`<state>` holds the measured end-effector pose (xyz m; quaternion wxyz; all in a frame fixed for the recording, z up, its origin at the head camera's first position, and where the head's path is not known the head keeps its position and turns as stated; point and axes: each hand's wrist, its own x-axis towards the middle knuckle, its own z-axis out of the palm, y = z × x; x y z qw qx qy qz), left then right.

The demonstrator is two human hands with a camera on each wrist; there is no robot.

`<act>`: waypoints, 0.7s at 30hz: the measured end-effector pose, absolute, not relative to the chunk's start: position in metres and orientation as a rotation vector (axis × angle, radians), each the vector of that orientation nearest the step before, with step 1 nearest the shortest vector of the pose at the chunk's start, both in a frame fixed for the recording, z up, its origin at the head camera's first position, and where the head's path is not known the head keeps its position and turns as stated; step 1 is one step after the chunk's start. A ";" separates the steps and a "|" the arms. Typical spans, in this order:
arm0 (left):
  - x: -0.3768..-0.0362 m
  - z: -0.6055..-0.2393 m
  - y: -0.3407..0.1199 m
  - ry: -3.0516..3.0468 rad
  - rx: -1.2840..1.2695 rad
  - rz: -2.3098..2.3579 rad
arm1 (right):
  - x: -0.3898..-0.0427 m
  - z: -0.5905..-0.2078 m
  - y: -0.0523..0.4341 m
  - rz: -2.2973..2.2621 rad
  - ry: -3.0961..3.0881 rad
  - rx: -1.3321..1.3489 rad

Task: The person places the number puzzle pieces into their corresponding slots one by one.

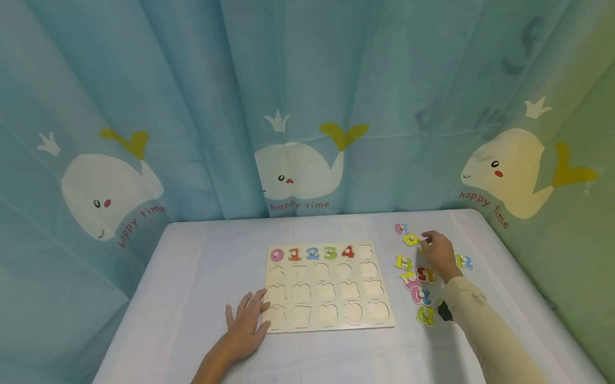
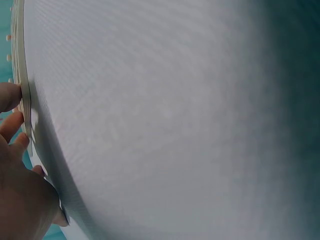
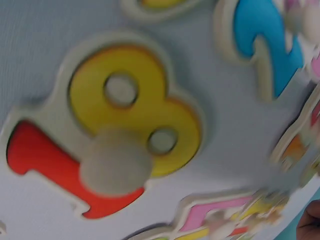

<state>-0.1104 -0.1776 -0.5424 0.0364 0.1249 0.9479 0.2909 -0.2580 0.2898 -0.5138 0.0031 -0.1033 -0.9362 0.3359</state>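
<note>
Five numbers already sit in the puzzle board (image 1: 329,286) at lower centre, my flat left hand (image 1: 244,325) steadying it, while my right hand (image 1: 440,254) pinches the yellow piece (image 1: 411,239) at right, seemingly next to seat.

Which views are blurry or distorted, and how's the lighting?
Head: sharp mid-frame, wide-angle bend at the edges, even soft light, greenish cast at right; board readable. Left wrist: mostly bare tabletop, darkening toward the right edge; left hand cropped at the corner. Right wrist: very close and smeared; the 18 piece is legible, neighbours are not.
</note>
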 end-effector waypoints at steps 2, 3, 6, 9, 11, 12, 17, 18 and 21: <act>-0.111 -0.542 -0.178 2.906 0.384 0.900 | -0.257 -0.513 0.295 1.057 -2.936 -0.348; -0.111 -0.541 -0.178 2.909 0.385 0.901 | -0.257 -0.513 0.296 1.056 -2.947 -0.360; -0.111 -0.542 -0.178 2.918 0.396 0.898 | -0.258 -0.513 0.299 1.070 -2.989 -0.385; -0.112 -0.543 -0.179 2.930 0.407 0.904 | -0.261 -0.515 0.300 1.095 -3.034 -0.413; -0.112 -0.544 -0.179 2.931 0.413 0.905 | -0.262 -0.517 0.301 1.093 -3.054 -0.409; -0.112 -0.544 -0.179 2.930 0.414 0.910 | -0.263 -0.519 0.302 1.086 -3.062 -0.402; -0.111 -0.543 -0.179 2.925 0.405 0.915 | -0.266 -0.527 0.305 1.070 -3.078 -0.391; -0.111 -0.543 -0.179 2.927 0.403 0.910 | -0.266 -0.528 0.305 1.070 -3.077 -0.397; -0.110 -0.543 -0.178 2.931 0.393 0.902 | -0.265 -0.528 0.305 1.095 -3.060 -0.397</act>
